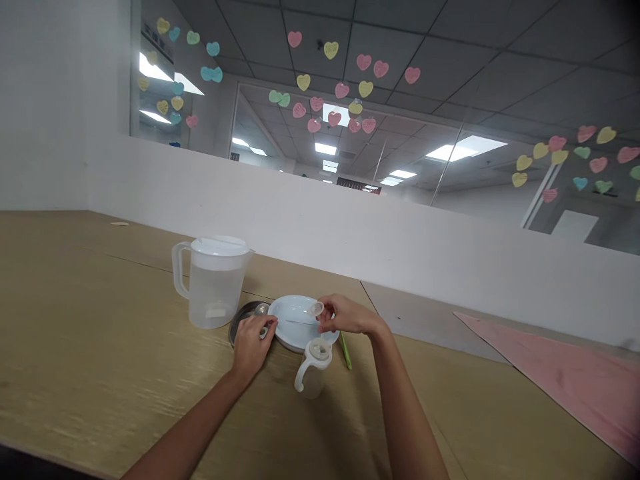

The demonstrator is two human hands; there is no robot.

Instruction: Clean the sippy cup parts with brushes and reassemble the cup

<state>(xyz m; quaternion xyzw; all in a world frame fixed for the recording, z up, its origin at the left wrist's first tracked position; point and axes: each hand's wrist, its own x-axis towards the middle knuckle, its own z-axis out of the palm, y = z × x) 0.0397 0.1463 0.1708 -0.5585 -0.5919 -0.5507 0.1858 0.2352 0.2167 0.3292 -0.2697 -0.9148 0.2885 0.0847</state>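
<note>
My right hand pinches a small round translucent cap above the right side of a white bowl. At the bowl's left edge, my left hand has its fingers curled together over a round metal tray. Whether those fingertips grip the rim or something small is hard to make out. A small clear bottle with a white handle stands in front of the bowl, its top open. A thin line crosses the bowl's inside; its nature is unclear.
A lidded translucent pitcher containing clear liquid stands at the left. On the tray sits a small clear piece. A green stick-like thing lies right of the bottle. Pink cloth covers the right; a white wall rises behind.
</note>
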